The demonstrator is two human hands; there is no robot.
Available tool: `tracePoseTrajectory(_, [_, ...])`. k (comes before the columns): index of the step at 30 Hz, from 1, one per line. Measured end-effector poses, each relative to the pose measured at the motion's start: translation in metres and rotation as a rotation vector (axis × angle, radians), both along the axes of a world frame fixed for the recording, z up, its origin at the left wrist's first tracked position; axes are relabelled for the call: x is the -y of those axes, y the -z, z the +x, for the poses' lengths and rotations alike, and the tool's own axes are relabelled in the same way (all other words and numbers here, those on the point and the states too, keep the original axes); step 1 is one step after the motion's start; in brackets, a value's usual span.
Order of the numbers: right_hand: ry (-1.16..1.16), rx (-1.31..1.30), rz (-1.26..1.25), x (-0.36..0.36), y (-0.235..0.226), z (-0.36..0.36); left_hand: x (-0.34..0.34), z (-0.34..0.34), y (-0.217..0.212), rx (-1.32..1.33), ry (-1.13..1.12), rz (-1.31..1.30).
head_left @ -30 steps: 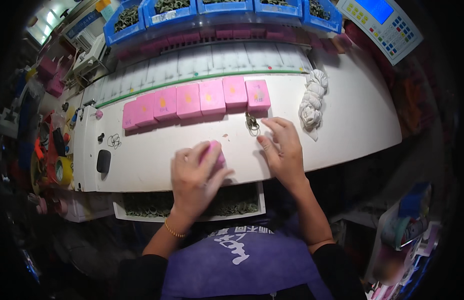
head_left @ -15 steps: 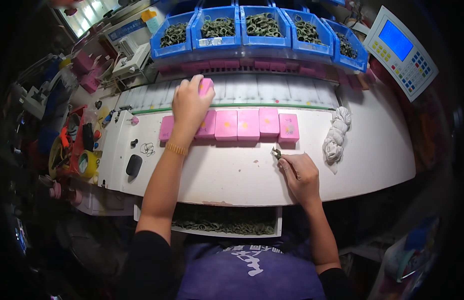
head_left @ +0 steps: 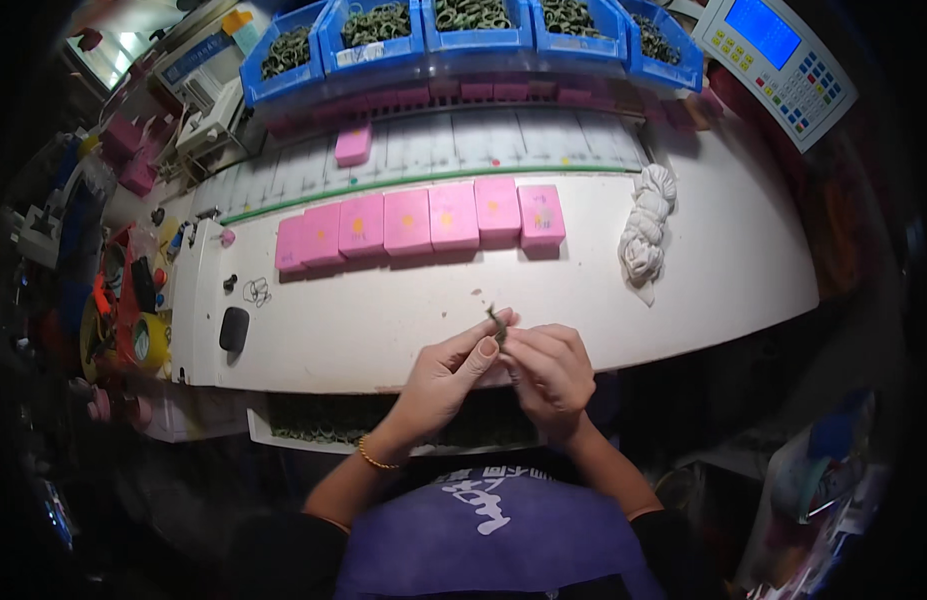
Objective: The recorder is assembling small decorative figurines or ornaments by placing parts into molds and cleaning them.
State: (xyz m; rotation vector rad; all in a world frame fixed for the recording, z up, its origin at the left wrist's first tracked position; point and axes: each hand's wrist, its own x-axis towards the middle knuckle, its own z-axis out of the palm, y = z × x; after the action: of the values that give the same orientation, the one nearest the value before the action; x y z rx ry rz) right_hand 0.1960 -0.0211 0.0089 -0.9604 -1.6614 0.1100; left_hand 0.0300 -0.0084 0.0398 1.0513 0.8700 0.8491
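Note:
My left hand point(head_left: 438, 385) and my right hand point(head_left: 553, 375) meet just over the table's front edge. Between their fingertips is a small dark green piece point(head_left: 495, 322), pinched from both sides; its lower part is hidden by the fingers. It resembles the green ring-shaped pieces in the bins, but its full shape cannot be made out. Beyond my hands, several pink blocks with yellow marks point(head_left: 406, 222) stand in a row on the white table point(head_left: 383, 330). One more pink block point(head_left: 353, 146) sits apart on the lined white strip behind the row.
Blue bins point(head_left: 475, 40) of green ring-shaped pieces line the back. A control panel with a blue screen point(head_left: 778, 70) stands back right, a twisted white cloth point(head_left: 648, 225) on the right. At left lies a black case point(head_left: 235, 329). Below the edge is an open drawer point(head_left: 333, 445) holding green pieces.
My left hand has let go of a pink block on the lined strip and come back to my right hand. My right hand has moved nearer with the green piece. The view has shifted.

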Motion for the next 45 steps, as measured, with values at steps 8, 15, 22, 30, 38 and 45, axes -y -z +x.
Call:
tracePoseTrajectory(8, [-0.058, 0.087, -0.107, 0.011, -0.025, 0.022, 0.011, -0.004, -0.005, 0.023, -0.043, 0.098])
tracePoseTrajectory(15, [-0.133, 0.281, 0.014, -0.004, -0.033, 0.029, 0.011, -0.007, -0.022, 0.153, 0.049, 0.034])
tracePoseTrajectory(22, [0.009, 0.208, 0.163, 0.009, -0.016, 0.019, 0.021, 0.008, -0.005, 0.541, -0.010, -0.392])
tracePoseTrajectory(30, [-0.091, 0.177, -0.079, 0.017, -0.012, 0.022, 0.024, 0.017, 0.005, 0.195, -0.054, -0.040])
tracePoseTrajectory(38, [-0.151, 0.451, -0.568, 0.052, 0.018, 0.009, -0.005, -0.009, -0.002, -0.277, -0.165, 0.487])
tracePoseTrajectory(45, [-0.046, 0.339, -0.538, 0.057, 0.028, 0.013, -0.207, -0.047, -0.096, -0.899, -0.850, 1.171])
